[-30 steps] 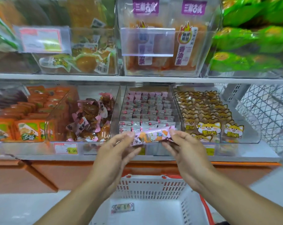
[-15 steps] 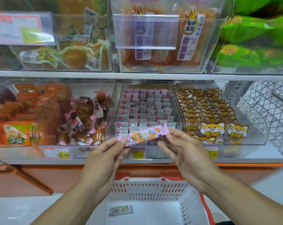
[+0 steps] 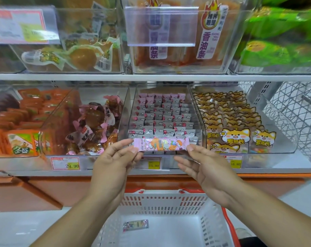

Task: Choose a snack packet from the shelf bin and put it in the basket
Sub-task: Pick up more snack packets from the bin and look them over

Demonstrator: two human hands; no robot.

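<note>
Before the middle shelf bin (image 3: 162, 120), a pink snack packet (image 3: 161, 144) is held level, above the white basket (image 3: 162, 204). Left hand (image 3: 113, 161) pinches its left end between thumb and forefinger. Right hand (image 3: 204, 166) pinches the right end likewise; remaining fingers hang loosely extended. One small packet (image 3: 135, 225) lies in the basket.

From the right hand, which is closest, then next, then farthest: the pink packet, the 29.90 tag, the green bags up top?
1. Pink packet: pinched by the right hand at its right end.
2. 29.90 tag: lower shelf edge, off to the left.
3. Green bags: top shelf, upper right.
</note>
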